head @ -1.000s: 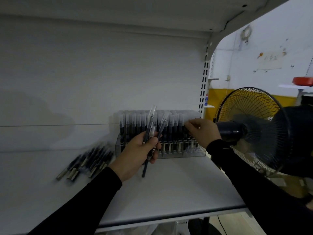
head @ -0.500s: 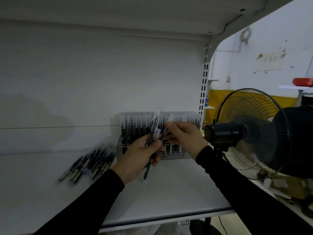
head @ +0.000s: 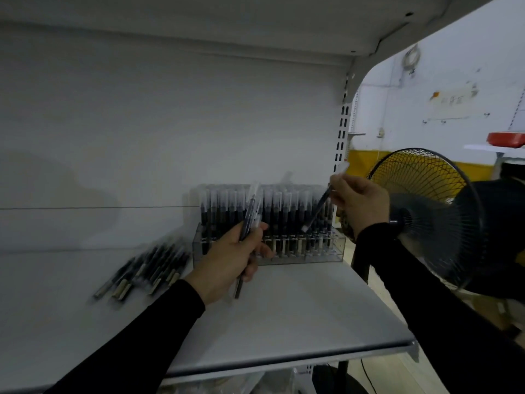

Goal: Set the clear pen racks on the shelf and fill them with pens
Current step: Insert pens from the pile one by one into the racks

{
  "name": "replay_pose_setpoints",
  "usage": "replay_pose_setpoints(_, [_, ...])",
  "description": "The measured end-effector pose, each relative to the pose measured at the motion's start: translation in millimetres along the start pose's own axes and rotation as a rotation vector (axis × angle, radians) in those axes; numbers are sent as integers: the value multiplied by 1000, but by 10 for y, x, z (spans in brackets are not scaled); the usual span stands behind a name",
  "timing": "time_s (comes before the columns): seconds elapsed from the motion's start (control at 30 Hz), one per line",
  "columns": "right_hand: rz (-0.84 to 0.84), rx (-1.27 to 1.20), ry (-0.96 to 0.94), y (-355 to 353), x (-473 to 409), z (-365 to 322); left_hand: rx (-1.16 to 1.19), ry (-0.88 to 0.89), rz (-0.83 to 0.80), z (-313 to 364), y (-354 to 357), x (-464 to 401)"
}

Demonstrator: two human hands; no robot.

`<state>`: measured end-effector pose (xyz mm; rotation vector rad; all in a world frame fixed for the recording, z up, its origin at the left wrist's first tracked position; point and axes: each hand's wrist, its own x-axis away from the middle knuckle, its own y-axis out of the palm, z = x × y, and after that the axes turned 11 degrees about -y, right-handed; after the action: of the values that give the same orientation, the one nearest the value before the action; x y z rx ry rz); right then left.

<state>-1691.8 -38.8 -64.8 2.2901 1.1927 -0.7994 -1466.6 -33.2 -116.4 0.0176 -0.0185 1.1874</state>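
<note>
Right hand lifted single pen above rack right end.

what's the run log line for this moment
left hand: grips spare pens | right hand: pinches single pen above pen rack | loose pens: on shelf

The light was dim and grey. A white metal back panel rose behind a white shelf board, with another white board overhead and a slotted upright at the right edge. Just beside the unit stood a black electric fan with a wire cage. Behind it ran a white wall with a yellow band lower down, and a red object sat at far right.
</note>
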Motion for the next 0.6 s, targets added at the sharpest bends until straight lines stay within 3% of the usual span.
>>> replay_pose_setpoints(0.13, [40, 173, -101, -94, -101, 74, 20, -37, -3, 10, 26, 9])
replay_pose_setpoints(0.3, [9, 248, -98, -47, -139, 242, -8, -17, -7, -22, 10, -31])
replay_pose_setpoints(0.6, [-178, 390, -64, 12, -97, 461, -108, 43, -27, -27, -20, -13])
